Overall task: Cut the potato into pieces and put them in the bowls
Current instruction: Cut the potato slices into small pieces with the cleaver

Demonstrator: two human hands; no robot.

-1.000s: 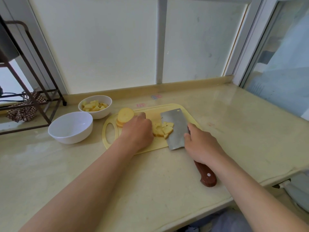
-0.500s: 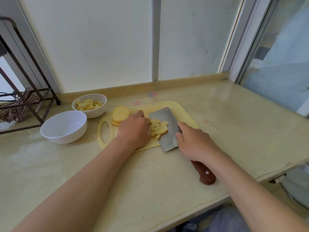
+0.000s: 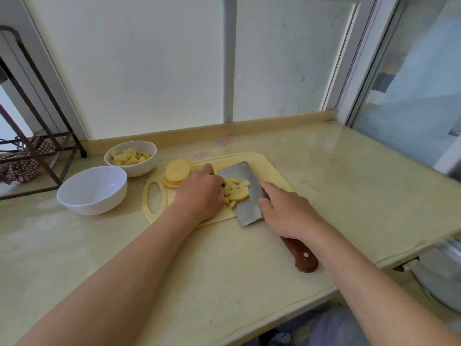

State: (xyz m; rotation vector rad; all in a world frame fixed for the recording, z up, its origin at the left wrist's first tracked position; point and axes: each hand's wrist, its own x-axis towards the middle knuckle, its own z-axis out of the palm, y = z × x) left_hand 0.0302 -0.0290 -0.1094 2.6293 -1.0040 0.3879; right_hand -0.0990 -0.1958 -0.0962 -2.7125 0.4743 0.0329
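Head view: a pale-yellow plastic cutting board (image 3: 272, 171) with an oval handle hole lies on the cream stone bench (image 3: 224, 258).

Right hand (image 3: 289, 213): grip clenched on a broad steel cleaver (image 3: 245, 211) where blade meets handle. Only the end of the red-brown wooden handle (image 3: 303, 255) shows behind the wrist. The blade leans over, flat face up, and its near corner passes the board's front edge.

Small cut potato pieces (image 3: 238, 191) lie against the left part of the blade. Cannot tell whether they rest on the steel or on the board.

Left hand (image 3: 202, 193): knuckles up, fingers curled down, touching these pieces from the left. The fingertips are hidden, so I cannot tell whether this grip grasps anything.

A stack of round potato slices (image 3: 177, 171) stands on the far left part of the board, its right edge hidden by the left hand.

Left of the board stands a wide white ceramic bowl (image 3: 94, 203), its inside bare white. Just behind it a smaller white bowl (image 3: 139, 168) holds potato chunks (image 3: 128, 157).

A dark metal rack (image 3: 47, 156) is cut off at the left edge, with a patterned brown cloth (image 3: 17, 168) under it. Pink and blue marks (image 3: 202, 154) on the bench behind the board are too small to read. Both forearms run out of the bottom of the frame.
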